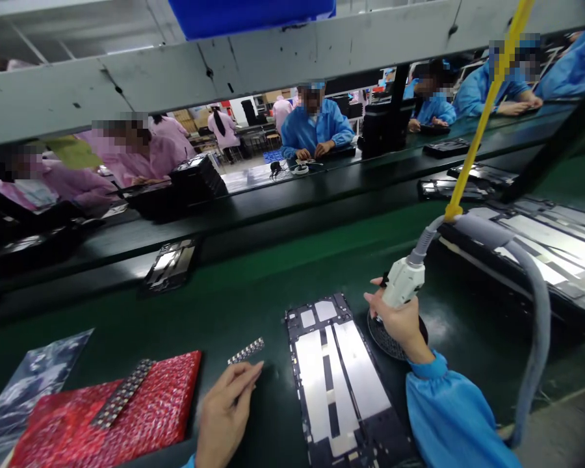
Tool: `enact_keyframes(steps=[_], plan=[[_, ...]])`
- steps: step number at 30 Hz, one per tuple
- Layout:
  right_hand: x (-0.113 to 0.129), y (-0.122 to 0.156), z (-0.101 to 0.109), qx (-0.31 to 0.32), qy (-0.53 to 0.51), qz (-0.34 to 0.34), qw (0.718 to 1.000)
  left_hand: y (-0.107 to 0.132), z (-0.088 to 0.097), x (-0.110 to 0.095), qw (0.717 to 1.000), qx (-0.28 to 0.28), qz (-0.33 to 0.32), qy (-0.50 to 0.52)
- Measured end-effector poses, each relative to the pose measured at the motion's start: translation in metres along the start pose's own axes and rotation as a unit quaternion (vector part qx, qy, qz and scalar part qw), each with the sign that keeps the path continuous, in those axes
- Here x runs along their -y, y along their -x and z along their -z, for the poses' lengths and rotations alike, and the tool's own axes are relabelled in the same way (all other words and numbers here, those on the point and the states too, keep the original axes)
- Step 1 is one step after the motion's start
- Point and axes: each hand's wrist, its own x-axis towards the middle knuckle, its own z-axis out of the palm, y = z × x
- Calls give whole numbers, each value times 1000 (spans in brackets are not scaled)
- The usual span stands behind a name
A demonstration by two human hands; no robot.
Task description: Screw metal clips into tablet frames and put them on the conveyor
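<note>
My right hand (pixel 402 325) is wrapped around a white corded tool (pixel 405 283) shaped like an electric screwdriver. Its tip is hidden behind my fingers, over a round black dish (pixel 387 341). Left of that dish lies a flat black device frame (pixel 341 383) with silver plates, like an opened tablet. My left hand (pixel 229 409) is pinched closed at the table's near side. Just beyond its fingertips is a short strip of small metallic parts (pixel 246 351); whether the fingers touch it I cannot tell. What they hold, if anything, is too small to name.
Red bubble wrap (pixel 127 403) carries another parts strip (pixel 123 393), beside a clear plastic bag (pixel 34 383). Device frames (pixel 531 253) are stacked at right. A yellow strap (pixel 487 117) holds up a thick grey cable (pixel 536 305). Another frame (pixel 171 265) lies farther back; co-workers sit across the line.
</note>
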Motion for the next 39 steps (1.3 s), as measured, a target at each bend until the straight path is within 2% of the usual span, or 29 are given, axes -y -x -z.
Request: enact_keyframes(steps=[4, 6, 16, 21, 24, 27, 30, 33, 35, 37, 39], plan=[[1, 1, -1, 6, 1, 2, 1000, 2, -17, 4, 997, -28, 76, 14], [1, 2, 0, 13, 2, 0, 1000, 4, -22, 7, 995, -25, 94, 18], [4, 3, 1, 10, 23, 10, 1000, 12, -24, 6, 986, -10, 159, 45], [6, 0, 2, 15, 57, 33, 998, 3, -29, 0, 984, 65, 167, -5], [25, 1, -1, -3, 69, 69, 995, -6, -36, -15, 974, 128, 167, -80], [55, 9, -18, -17, 31, 80, 996, -12, -46, -33, 958, 184, 168, -141], [76, 23, -51, 79, -37, 39, 995, -16, -58, -43, 953, 201, 157, -163], [78, 38, -91, 183, -54, 19, 981, -13, -63, -43, 965, 179, 149, -123], [71, 44, -113, 217, -50, 1, 975, -11, -61, -38, 974, 155, 145, -77], [62, 48, -126, 234, -40, -10, 971, -9, -58, -31, 983, 107, 149, -15], [55, 50, -130, 242, -19, -10, 970, -9, -55, -24, 984, 52, 162, 58]])
